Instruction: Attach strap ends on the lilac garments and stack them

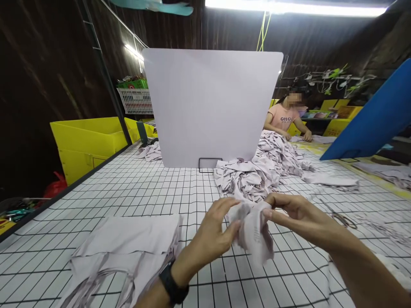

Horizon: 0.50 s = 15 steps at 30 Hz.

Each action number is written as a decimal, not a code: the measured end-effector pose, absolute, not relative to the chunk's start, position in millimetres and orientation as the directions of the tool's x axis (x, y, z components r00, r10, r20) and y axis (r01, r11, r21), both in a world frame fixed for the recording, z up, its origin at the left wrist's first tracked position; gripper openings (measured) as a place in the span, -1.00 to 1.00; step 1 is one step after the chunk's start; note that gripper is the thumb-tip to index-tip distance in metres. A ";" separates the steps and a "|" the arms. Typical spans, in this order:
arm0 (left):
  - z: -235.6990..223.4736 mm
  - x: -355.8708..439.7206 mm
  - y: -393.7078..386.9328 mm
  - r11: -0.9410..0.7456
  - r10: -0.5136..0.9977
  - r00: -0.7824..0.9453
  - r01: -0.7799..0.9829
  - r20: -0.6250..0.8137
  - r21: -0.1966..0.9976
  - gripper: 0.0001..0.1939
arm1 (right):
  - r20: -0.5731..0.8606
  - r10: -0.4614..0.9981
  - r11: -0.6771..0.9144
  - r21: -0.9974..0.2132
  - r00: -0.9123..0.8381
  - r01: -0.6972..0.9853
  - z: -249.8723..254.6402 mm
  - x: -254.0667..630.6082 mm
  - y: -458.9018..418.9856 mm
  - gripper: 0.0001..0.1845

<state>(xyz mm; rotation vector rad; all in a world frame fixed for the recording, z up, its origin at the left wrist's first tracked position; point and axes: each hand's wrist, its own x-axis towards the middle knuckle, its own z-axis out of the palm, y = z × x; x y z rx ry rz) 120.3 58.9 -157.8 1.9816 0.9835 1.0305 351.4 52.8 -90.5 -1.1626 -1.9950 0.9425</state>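
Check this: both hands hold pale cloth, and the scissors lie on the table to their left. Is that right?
Not quite: the left hand and right hand do hold pale cloth, but the head view shows the scissors on the table to their right, not left.

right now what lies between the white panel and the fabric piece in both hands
In the head view, a crumpled fabric heap lies between the white panel and fabric piece.

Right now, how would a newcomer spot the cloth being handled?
Start at the large white board, then drop to the crumpled heap by its lower right edge. Just nearer the camera is the held cloth, between left hand and right hand. Unlike that heap or the flat stack, it hangs from fingers.
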 end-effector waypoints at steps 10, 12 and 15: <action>-111.2 127.8 67.0 -0.380 0.532 0.767 -0.161 0.358 0.911 -0.46 | -0.015 0.824 0.075 -0.988 -0.567 0.136 -55.7 357.1 12.5 -0.72; -102.4 126.2 64.6 -0.263 0.480 0.813 -0.224 0.329 0.938 -0.54 | -0.007 0.827 0.085 -0.987 -0.562 0.136 -51.3 358.6 8.2 -0.69; -96.8 129.7 57.0 -0.107 0.502 0.821 -0.251 0.270 0.962 -0.58 | 0.005 0.848 0.124 -0.974 -0.530 0.189 -50.0 356.9 8.3 -0.64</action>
